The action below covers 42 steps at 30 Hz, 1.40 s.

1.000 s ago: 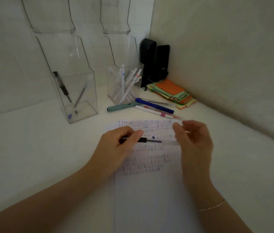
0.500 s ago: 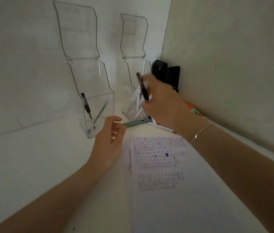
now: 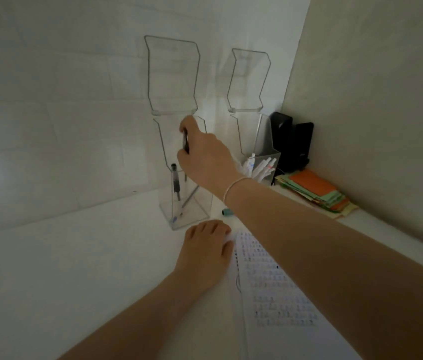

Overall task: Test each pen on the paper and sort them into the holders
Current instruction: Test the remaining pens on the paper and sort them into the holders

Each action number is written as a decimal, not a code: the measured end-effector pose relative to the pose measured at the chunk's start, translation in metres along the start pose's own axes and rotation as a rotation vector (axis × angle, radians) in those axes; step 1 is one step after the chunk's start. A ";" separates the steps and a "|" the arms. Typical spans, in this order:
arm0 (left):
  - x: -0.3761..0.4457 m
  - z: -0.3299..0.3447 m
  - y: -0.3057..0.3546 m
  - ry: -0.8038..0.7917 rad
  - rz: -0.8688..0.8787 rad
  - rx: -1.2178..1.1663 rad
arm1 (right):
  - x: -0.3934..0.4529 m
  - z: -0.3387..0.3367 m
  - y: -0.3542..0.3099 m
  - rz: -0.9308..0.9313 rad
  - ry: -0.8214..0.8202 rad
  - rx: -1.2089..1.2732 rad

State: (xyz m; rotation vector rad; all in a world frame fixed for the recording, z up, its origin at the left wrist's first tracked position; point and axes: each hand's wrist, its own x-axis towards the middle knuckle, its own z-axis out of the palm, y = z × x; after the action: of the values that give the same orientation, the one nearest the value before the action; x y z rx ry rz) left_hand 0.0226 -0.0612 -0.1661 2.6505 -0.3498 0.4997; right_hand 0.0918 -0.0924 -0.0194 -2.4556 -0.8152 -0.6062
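Right hand [image 3: 206, 154] up over the left clear holder [image 3: 185, 203], grip pinched round a dark pen [image 3: 185, 142], held roughly upright just above the holder's opening. Inside that holder: a black pen [image 3: 176, 183] standing at the left wall and a grey one [image 3: 189, 199] leaning across, tips at the bottom. Left hand [image 3: 206, 252] flat on the white bench [image 3: 75, 255], fingers loosely curled, nothing in its grip, touching the left edge of the paper [image 3: 277, 289] w/ rows of test marks. Right holder [image 3: 263, 162] packed w/ white pens. Teal pen [image 3: 227, 211] on bench betw. the holders, mostly hidden by the forearm. Coloured paper stack [image 3: 316, 192] in the corner, two black boxes [image 3: 292, 141] behind.
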 end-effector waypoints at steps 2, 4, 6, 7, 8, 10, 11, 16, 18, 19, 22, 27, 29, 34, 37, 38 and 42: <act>0.001 0.001 0.000 0.000 0.002 0.004 | -0.006 0.004 0.004 0.016 -0.047 0.024; 0.001 0.001 -0.001 -0.001 0.004 -0.006 | -0.009 0.004 0.005 0.003 -0.131 0.062; 0.000 0.000 -0.001 -0.004 0.002 -0.018 | -0.007 -0.006 0.008 -0.029 -0.195 0.095; 0.000 -0.001 -0.001 -0.012 0.002 -0.015 | -0.004 -0.015 0.010 -0.024 -0.127 0.142; 0.000 -0.002 -0.001 -0.021 0.001 -0.016 | 0.000 -0.027 0.014 0.009 0.038 0.219; 0.000 -0.002 0.000 -0.029 -0.005 -0.026 | 0.002 -0.052 0.027 0.132 0.494 0.375; 0.000 -0.003 0.001 -0.026 -0.006 -0.029 | -0.003 -0.060 0.038 0.197 0.658 0.386; 0.000 -0.001 0.001 -0.019 -0.015 -0.018 | -0.073 -0.022 0.097 0.320 -0.089 -0.208; 0.001 0.000 0.001 -0.022 -0.016 -0.011 | -0.094 0.007 0.110 0.180 -0.330 -0.435; 0.001 0.000 0.002 -0.017 -0.011 -0.003 | -0.098 0.017 0.113 0.107 -0.348 -0.511; -0.001 0.001 0.001 -0.020 -0.013 0.004 | -0.096 0.028 0.119 0.041 -0.327 -0.566; 0.000 -0.002 0.003 -0.021 -0.058 -0.070 | -0.083 0.005 0.115 -0.197 -0.208 -0.294; 0.000 -0.006 0.007 0.072 -0.117 -0.214 | -0.081 -0.015 0.106 -0.228 0.015 -0.216; 0.000 -0.011 0.016 0.256 -0.069 -0.286 | -0.088 -0.046 0.082 -0.270 -0.275 -0.347; -0.001 -0.009 0.020 0.253 0.007 -0.322 | -0.098 -0.039 0.068 -0.267 -0.409 -0.338; -0.002 -0.009 0.020 0.222 0.008 -0.351 | -0.101 -0.038 0.065 -0.279 -0.394 -0.340; -0.003 -0.006 0.019 0.153 0.011 -0.305 | -0.106 -0.046 0.070 -0.238 -0.295 -0.414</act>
State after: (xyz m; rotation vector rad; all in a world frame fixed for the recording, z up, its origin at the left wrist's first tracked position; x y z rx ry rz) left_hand 0.0118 -0.0742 -0.1553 2.3027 -0.3623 0.5968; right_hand 0.0478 -0.2130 -0.0613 -2.8945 -1.2152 -0.5466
